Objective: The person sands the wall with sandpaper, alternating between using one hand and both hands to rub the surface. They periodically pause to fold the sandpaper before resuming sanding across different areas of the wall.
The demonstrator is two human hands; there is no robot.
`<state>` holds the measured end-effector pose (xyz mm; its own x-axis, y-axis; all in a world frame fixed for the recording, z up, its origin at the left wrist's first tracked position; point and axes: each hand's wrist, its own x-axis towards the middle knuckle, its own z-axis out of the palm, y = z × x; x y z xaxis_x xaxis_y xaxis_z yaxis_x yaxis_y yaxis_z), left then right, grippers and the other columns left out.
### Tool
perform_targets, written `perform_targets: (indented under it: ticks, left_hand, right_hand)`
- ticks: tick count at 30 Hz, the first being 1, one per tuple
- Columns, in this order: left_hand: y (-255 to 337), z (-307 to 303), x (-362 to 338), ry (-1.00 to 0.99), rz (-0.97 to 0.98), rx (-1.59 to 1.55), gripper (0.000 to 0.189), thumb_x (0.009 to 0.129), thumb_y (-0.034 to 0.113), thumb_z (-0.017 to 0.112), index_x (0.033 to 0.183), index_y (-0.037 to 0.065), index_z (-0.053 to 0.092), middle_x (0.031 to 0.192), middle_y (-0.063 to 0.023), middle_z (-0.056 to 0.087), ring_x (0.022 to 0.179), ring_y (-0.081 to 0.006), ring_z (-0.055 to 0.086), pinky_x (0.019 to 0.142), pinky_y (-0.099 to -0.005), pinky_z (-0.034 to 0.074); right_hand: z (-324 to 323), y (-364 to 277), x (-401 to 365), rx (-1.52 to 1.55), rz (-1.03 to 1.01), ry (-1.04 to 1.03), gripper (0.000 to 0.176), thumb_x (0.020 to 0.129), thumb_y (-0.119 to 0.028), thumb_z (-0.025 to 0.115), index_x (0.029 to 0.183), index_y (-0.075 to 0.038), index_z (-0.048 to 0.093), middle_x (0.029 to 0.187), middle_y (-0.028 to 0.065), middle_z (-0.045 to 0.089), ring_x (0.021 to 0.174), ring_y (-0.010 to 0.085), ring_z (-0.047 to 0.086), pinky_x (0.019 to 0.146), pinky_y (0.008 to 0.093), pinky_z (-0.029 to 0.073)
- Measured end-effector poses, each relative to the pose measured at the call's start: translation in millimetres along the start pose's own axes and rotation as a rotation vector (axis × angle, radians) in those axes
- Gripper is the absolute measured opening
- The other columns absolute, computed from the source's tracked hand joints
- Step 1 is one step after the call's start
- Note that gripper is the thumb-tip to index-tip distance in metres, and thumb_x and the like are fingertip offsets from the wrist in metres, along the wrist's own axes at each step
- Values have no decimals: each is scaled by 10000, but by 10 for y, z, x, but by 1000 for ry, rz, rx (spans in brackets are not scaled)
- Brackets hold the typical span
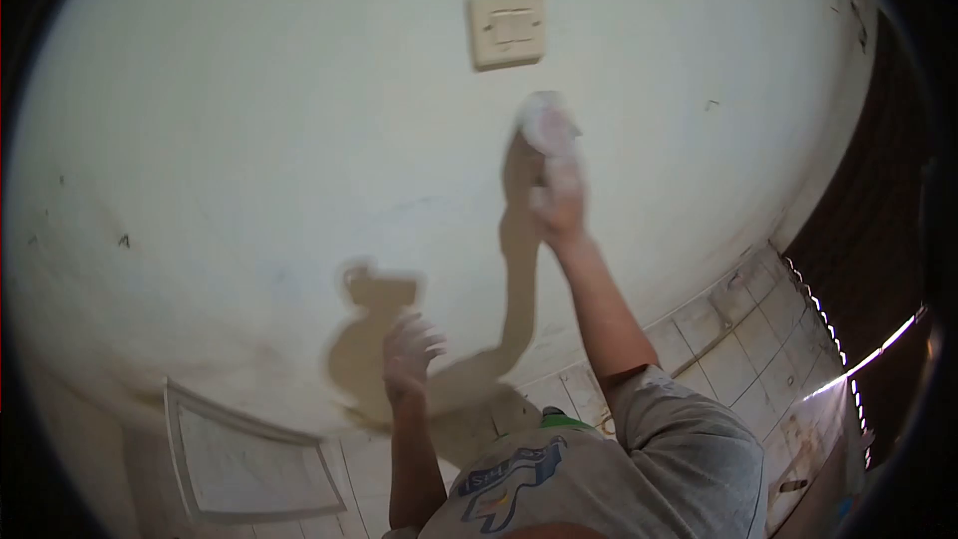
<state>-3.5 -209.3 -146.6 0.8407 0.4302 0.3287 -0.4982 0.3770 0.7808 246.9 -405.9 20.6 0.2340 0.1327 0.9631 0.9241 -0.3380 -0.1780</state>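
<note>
So the right hand [561,202] is up high with its fingers wrapped around a pale, roundish pad [547,125], whitish with a faint pink patch. It's a blurry spot, so I can't tell what the pad is made of. It sits just below the light switch [509,30], right at the wall [249,140] or very near it; can't say for sure if they're touching. The left hand [411,351] is lower down, near the wall too, fingers loosely curled and kinda dusty white. Can't tell if there's anything in it.

The switch is a squarish cream plastic plate with a paler rocker in the middle. Wall's a pale greenish white, mostly smooth, with some small dark chips and smudgy patches, and both arms throw brownish shadows [519,269] on it. Down at the lower left there's a four-sided pale panel [249,469] with a raised grey frame.

Lower right is squarish off-white tile [728,359] with dark joints and brown grime, next to a dark area with a jagged bright edge. The grey shirt [689,449] looks like soft, wrinkly cloth with a blue print on it, and there's a bit of green [566,421] by it.
</note>
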Motion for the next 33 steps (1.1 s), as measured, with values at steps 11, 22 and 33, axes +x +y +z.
perform_targets:
  ticks: [11, 22, 33]
  left_hand:
    - [-85, 422, 27, 138, -284, 110, 310, 972, 228, 480, 1151, 1, 591, 949, -178, 686, 741, -290, 707, 669, -446, 608]
    - [-127, 772, 216, 188, -306, 193, 291, 953, 232, 516, 1090, -6, 614, 923, -151, 676, 745, -254, 696, 681, -409, 584]
    - [-602, 1133, 313, 21, -298, 453, 217, 996, 129, 515, 1077, -11, 659, 952, -114, 716, 802, -207, 708, 744, -326, 560]
  right_hand:
    - [56, 129, 192, -223, 101, 226, 608, 889, -4, 524, 1493, -65, 527, 1573, 257, 425, 1470, 466, 371, 1216, 557, 294]
    - [252, 313, -514, 156, -194, -327, 632, 787, 14, 553, 1419, 25, 567, 1528, 232, 498, 1443, 399, 451, 1221, 520, 320]
    - [-546, 1193, -390, -131, 46, 122, 569, 882, -6, 537, 1443, 81, 513, 1527, 295, 467, 1447, 499, 394, 1214, 582, 263]
